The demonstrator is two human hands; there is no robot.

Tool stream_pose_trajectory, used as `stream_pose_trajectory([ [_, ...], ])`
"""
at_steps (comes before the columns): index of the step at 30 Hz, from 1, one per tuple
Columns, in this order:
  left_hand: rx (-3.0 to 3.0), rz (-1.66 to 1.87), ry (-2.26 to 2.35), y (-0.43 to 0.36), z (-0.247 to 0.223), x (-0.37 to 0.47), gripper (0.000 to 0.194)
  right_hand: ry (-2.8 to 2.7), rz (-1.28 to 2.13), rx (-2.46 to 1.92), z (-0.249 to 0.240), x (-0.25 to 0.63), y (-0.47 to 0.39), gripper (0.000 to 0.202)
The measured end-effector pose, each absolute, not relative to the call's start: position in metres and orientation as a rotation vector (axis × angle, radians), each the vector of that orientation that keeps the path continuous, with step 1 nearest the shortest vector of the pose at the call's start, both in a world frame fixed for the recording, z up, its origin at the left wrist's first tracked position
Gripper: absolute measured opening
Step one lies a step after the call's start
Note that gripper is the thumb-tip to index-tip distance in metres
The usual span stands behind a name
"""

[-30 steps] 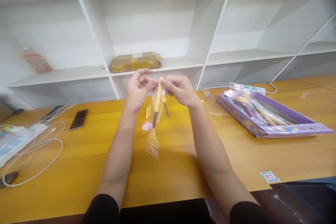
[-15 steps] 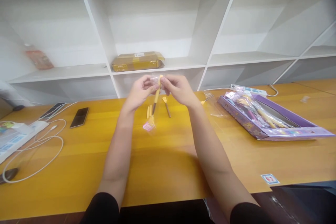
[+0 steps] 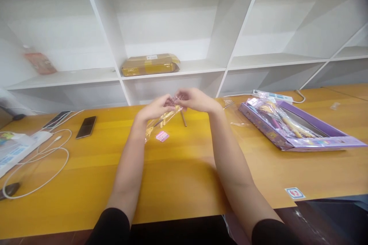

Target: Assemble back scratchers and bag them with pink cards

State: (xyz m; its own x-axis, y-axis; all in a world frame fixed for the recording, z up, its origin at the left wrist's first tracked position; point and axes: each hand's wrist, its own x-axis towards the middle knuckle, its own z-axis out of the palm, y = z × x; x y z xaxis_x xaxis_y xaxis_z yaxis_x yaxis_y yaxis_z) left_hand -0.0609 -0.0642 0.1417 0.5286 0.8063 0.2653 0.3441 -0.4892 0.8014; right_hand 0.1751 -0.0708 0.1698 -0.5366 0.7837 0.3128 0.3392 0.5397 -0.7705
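Above the far part of the table my left hand (image 3: 156,108) and my right hand (image 3: 195,100) meet, fingers closed on the upper end of a clear plastic bag (image 3: 173,114). Inside the bag is a yellow back scratcher (image 3: 149,131) with a dark shaft, its hand-shaped end tilted down to the left. Just below lies a pink card (image 3: 162,136). Partly behind the bag are short yellow sticks (image 3: 163,122). The dark shaft of another scratcher (image 3: 184,119) shows under my right hand, its head hidden. My fingertips are partly hidden.
A purple box (image 3: 287,146) holding bagged scratchers stands at right, beside loose plastic wrapping (image 3: 239,119). At left are a phone (image 3: 86,127), a white cable (image 3: 68,160) and a white package (image 3: 25,149). White shelves behind hold a taped carton (image 3: 151,66) and an orange bottle (image 3: 40,62).
The bagged scratcher has gone from hanging nearly upright to slanting down left. My hands have lowered slightly and come together, now covering the head of the loose scratcher behind.
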Motion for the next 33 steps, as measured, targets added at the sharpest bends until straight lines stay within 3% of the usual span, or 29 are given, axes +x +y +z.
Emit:
stream_pose_trajectory([
  [3, 2.025, 0.888, 0.982, -0.058, 0.136, -0.058, 0.037, -2.078, 0.896, -0.902, 0.167, 0.176, -0.065, 0.026],
  [6, 2.028, 1.241, 1.086, -0.053, 0.138, -0.051, 0.045, -1.953, 0.871, -0.911, 0.164, 0.178, -0.058, 0.03],
  [9, 1.907, 1.788, 1.025, -0.052, 0.148, -0.051, 0.028, -1.694, 0.831, -0.903, 0.162, 0.181, -0.047, 0.033],
  [11, 1.759, 1.968, 0.92, -0.053, 0.156, -0.058, 0.018, -1.492, 0.793, -0.865, 0.16, 0.183, -0.039, 0.036],
  [13, 1.665, 1.872, 0.898, -0.056, 0.16, -0.069, 0.022, -1.336, 0.775, -0.812, 0.159, 0.184, -0.031, 0.035],
  [17, 1.578, 1.404, 0.977, -0.055, 0.157, -0.085, 0.049, -1.213, 0.893, -0.72, 0.158, 0.186, -0.025, 0.038],
  [19, 1.501, 1.456, 0.928, -0.05, 0.153, -0.086, 0.056, -1.286, 1.035, -0.701, 0.155, 0.189, -0.026, 0.045],
  [23, 1.289, 1.74, 0.755, -0.035, 0.149, -0.086, 0.055, -1.699, 1.377, -0.676, 0.143, 0.193, -0.031, 0.055],
  [27, 1.255, 1.505, 0.79, -0.032, 0.133, -0.093, 0.048, -2.098, 1.66, -0.649, 0.126, 0.186, -0.024, 0.068],
  [30, 1.295, 1.12, 0.844, -0.049, 0.098, -0.101, 0.05, -2.159, 1.514, -0.726, 0.109, 0.166, -0.016, 0.069],
  [33, 1.277, 0.851, 0.897, -0.079, 0.052, -0.109, 0.053, -2.371, 1.207, -0.835, 0.089, 0.144, -0.014, 0.042],
])
